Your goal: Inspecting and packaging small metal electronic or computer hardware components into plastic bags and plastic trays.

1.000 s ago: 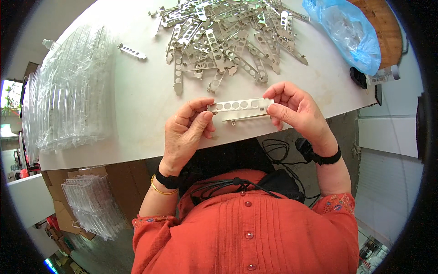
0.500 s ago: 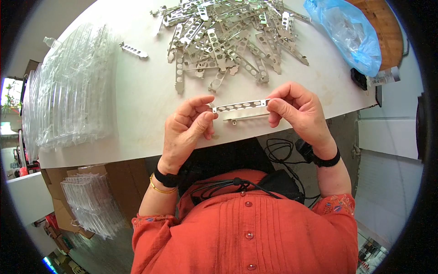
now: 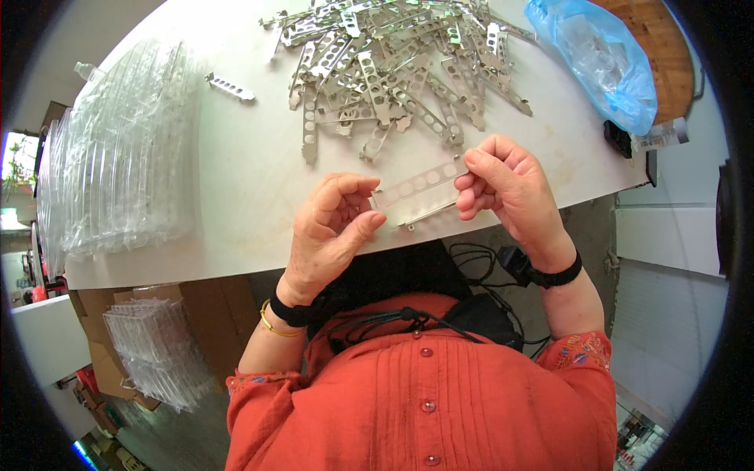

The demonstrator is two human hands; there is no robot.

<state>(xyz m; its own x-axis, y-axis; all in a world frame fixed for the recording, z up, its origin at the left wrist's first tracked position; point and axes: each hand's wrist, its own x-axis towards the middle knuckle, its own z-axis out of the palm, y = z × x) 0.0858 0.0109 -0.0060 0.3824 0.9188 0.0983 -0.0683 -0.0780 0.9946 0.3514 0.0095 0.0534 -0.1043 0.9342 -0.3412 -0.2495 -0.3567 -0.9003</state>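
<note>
Head view: both hands hold 1 perforated metal bracket [image 3: 419, 192] between them, just above the near edge of the white surface [image 3: 236, 180]. Left hand [image 3: 334, 228] is curled, thumb and fingertips pinching the bracket's left end, other fingers loosely bent. Right hand [image 3: 506, 184] pinches the right end, fingers tucked close together. The bracket runs tilted, right end higher, a row of round holes along its strip; a clear sleeve seems to cover it, hard to tell. Behind the hands, well apart, a pile of loose metal brackets [image 3: 393, 71] lies on the surface. Stack of clear plastic bags [image 3: 118, 173] at the left of the surface, 1 stray bracket [image 3: 230, 86] beside it. Blue plastic bag [image 3: 601, 59] at far right.
</note>
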